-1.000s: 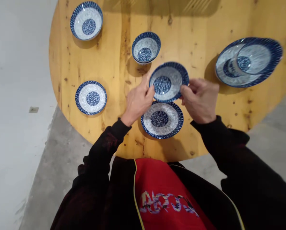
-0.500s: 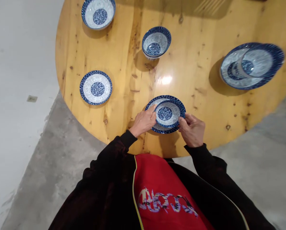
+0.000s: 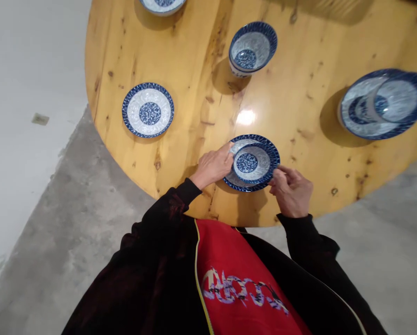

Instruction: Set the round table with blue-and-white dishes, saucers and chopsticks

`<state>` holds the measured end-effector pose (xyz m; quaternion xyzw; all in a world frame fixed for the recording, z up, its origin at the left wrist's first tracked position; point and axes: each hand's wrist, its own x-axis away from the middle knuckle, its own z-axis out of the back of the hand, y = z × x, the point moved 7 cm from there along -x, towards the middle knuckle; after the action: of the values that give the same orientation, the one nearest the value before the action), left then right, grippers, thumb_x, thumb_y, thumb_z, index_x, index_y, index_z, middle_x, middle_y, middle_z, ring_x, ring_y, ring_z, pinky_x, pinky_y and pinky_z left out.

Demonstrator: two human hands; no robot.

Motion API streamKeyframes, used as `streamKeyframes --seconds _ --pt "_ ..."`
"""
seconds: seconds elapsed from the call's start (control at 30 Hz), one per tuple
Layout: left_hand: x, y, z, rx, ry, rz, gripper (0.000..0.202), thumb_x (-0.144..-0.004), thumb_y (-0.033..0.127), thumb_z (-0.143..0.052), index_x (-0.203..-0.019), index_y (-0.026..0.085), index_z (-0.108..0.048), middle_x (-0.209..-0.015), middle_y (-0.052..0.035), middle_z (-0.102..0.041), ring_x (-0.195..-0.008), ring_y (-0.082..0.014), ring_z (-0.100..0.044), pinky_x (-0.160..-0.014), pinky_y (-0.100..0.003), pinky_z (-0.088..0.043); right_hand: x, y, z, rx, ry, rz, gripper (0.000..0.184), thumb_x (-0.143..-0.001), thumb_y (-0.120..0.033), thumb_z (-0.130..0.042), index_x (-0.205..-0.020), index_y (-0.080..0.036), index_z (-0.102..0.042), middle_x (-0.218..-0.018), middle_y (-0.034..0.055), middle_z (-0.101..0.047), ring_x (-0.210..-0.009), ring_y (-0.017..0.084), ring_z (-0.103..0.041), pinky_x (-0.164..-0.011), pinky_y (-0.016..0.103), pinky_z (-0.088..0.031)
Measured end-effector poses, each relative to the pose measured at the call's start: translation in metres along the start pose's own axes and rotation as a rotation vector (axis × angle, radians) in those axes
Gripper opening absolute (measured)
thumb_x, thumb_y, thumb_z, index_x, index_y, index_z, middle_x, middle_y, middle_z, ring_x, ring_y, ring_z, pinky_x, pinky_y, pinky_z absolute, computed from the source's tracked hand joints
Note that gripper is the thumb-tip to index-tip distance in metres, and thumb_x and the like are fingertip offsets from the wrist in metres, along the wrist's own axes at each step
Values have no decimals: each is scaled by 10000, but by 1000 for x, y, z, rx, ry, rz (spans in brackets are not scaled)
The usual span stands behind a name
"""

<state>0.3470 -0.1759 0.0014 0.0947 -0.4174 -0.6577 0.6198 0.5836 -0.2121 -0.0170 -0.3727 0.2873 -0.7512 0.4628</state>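
Note:
A small blue-and-white dish (image 3: 246, 163) sits over a larger blue-rimmed plate (image 3: 244, 188) near the front edge of the round wooden table. My left hand (image 3: 213, 166) is at the left rim, its fingers curled against the small dish and over the plate's edge. On the other side, my right hand (image 3: 292, 191) pinches the right rim between thumb and fingers. The two rims nearly meet there, and the fingertips partly hide the contact.
To the left lies a flat blue-rimmed plate (image 3: 148, 110). Farther back stands a deep bowl (image 3: 253, 46), with another bowl (image 3: 163, 5) cut off at the top. At right, a tilted bowl (image 3: 400, 97) rests in a larger bowl (image 3: 358, 95). The wooden table (image 3: 194, 60) curves around.
The view has shifted, so the tableware appears farther right. My left index finger, stretched over the plate before, is now drawn in at the rim. My right hand keeps its pinch.

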Motion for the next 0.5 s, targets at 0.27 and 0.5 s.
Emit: streamKeyframes --seconds 0.27,0.5 --pt "14 -26 26 104 156 44 416 -1036 246 -298 -1353 142 -547 -1124 -87 -743 -1095 -223 -678 -990 -362 -477 15 -9 31 -32 115 -30 295 -769 -348 -657 -940 -115 -716 -565 -18 -607 -412 94 -490 -421 223 -421" --pt "30 -37 15 198 137 32 379 -1044 255 -288 -1275 173 -576 -1027 -54 -748 -988 -202 -704 -909 -334 -501 22 -15 9 18 38 -25 287 -745 -339 -643 -880 -97 -714 -592 0 -634 -412 88 -515 -419 212 -414"
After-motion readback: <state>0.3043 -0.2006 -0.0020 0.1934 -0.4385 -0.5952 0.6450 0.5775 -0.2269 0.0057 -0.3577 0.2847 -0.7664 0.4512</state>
